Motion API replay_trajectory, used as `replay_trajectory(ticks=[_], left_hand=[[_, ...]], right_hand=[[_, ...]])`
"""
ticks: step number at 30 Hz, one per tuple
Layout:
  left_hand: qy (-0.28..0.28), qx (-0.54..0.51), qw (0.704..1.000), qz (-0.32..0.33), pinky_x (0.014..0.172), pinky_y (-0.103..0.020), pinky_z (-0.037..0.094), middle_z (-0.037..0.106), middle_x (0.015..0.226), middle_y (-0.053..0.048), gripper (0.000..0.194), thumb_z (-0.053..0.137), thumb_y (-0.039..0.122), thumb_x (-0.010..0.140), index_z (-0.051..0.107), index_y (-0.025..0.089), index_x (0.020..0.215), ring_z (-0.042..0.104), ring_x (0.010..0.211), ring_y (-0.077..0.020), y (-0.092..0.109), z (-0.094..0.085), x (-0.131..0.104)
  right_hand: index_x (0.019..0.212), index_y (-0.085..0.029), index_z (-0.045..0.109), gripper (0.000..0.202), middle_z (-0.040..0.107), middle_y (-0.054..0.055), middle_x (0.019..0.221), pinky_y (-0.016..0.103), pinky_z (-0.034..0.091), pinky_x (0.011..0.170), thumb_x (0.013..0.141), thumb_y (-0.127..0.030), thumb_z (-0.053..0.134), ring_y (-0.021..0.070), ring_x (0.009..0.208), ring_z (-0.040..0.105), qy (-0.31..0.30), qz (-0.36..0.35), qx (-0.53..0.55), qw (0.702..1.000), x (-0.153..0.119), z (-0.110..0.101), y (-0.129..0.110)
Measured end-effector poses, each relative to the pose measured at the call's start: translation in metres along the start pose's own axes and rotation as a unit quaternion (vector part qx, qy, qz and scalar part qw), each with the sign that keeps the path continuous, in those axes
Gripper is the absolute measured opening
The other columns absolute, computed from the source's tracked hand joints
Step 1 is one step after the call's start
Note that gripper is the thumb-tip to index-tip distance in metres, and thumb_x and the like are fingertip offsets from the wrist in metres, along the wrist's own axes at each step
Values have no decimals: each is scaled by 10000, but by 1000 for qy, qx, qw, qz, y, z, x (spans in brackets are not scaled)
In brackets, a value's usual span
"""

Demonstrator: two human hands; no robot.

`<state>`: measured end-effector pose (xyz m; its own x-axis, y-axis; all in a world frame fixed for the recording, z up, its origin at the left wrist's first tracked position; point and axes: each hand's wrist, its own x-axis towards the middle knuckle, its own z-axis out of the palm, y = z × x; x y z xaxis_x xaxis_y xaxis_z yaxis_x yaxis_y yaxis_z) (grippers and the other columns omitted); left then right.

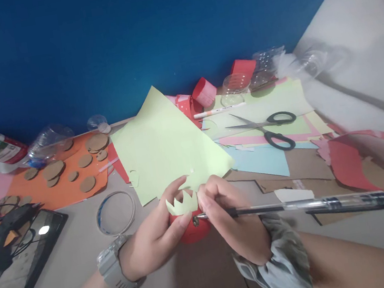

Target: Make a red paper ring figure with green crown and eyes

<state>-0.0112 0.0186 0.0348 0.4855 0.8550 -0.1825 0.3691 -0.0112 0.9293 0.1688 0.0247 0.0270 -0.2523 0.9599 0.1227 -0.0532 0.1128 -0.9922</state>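
My left hand [164, 225] is closed around a small red craft piece [193, 234] with a pale green zigzag-cut paper strip [182, 205] standing at its top like a crown. In my right hand [225, 206] is a clear-barrelled pen [295, 204], gripped close to its point. The pen tip meets a small dark mark on the front of the red piece. Much of the red piece is hidden behind my left fingers and thumb. Just beyond both hands lies a large light green paper sheet [170, 142].
Black-handled scissors [265, 126] and a white marker [219, 110] rest on coloured papers at right. Cardboard discs [53, 170] lie on orange paper [41, 195] at left, near a tape roll [116, 213] and a phone [35, 254]. A blue wall [161, 33] rises behind.
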Motion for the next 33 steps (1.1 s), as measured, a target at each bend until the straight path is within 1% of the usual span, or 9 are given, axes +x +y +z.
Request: replay_trajectory(ticks=[3, 8, 14, 17, 22, 26, 28, 30, 33], left_hand=[[-1, -1, 1000, -4, 1068, -432, 324, 529, 1249, -95, 543, 394, 378, 1023, 186, 235, 1504, 477, 1213, -263, 1, 0, 1], [-1, -2, 1000, 1, 1052, -418, 351, 535, 1239, -96, 557, 396, 384, 1023, 179, 228, 1512, 505, 1169, -251, 1, 0, 1], [5, 14, 1000, 2, 1032, -411, 375, 547, 1228, -92, 551, 403, 377, 1018, 203, 223, 1508, 514, 1156, -257, 1, 0, 0], [-2, 9, 1000, 4, 1048, -409, 366, 537, 1261, -97, 553, 405, 364, 1021, 186, 222, 1509, 511, 1175, -252, 1, 0, 0], [-2, 8, 1000, 8, 1052, -388, 364, 542, 1244, -82, 537, 394, 354, 1028, 187, 225, 1506, 505, 1191, -240, 1, -1, 0], [-3, 4, 1000, 7, 1061, -399, 355, 536, 1273, -91, 557, 402, 373, 1026, 177, 225, 1513, 491, 1211, -250, 0, -1, 0], [0, 5, 1000, 9, 1067, -403, 352, 537, 1286, -94, 556, 404, 383, 1026, 188, 229, 1513, 474, 1235, -259, 0, -1, 0], [3, 9, 1000, 11, 1059, -404, 363, 542, 1271, -91, 547, 406, 383, 1024, 205, 230, 1509, 476, 1228, -262, 0, -1, 0], [2, 7, 1000, 17, 1038, -394, 385, 546, 1245, -88, 541, 409, 366, 1022, 212, 224, 1506, 493, 1205, -256, 0, 0, 0]], right_hand=[[697, -227, 363, 287, 339, -64, 603, 260, 275, 497, 978, -226, 424, 109, 532, 312, 8, 6, -5, 1000, 0, 1, 0], [686, -226, 356, 293, 359, -62, 607, 257, 281, 495, 966, -208, 441, 104, 529, 320, 0, -12, -1, 1000, 1, 2, -2], [698, -225, 364, 291, 346, -65, 608, 256, 278, 498, 979, -235, 439, 106, 533, 317, -1, -3, -6, 1000, 0, 0, -1], [692, -227, 346, 295, 348, -63, 609, 255, 284, 503, 972, -225, 438, 107, 538, 316, -16, -3, -5, 1000, 0, -1, -1], [692, -226, 355, 294, 338, -66, 599, 253, 275, 492, 974, -230, 438, 106, 528, 310, 2, 14, -1, 1000, 1, -1, -1], [692, -226, 354, 301, 343, -66, 598, 251, 272, 483, 980, -241, 440, 104, 523, 305, -28, 13, 7, 999, 1, -3, -1], [691, -227, 358, 303, 339, -67, 593, 250, 265, 476, 982, -253, 438, 105, 522, 301, -18, 20, 4, 1000, 1, -3, -1], [692, -227, 360, 298, 336, -67, 595, 251, 264, 480, 979, -244, 438, 107, 526, 303, -5, 15, -6, 1000, 1, -3, -1], [694, -227, 354, 290, 344, -66, 603, 253, 274, 494, 970, -218, 443, 105, 532, 314, -18, -6, -3, 1000, 1, -2, -2]])
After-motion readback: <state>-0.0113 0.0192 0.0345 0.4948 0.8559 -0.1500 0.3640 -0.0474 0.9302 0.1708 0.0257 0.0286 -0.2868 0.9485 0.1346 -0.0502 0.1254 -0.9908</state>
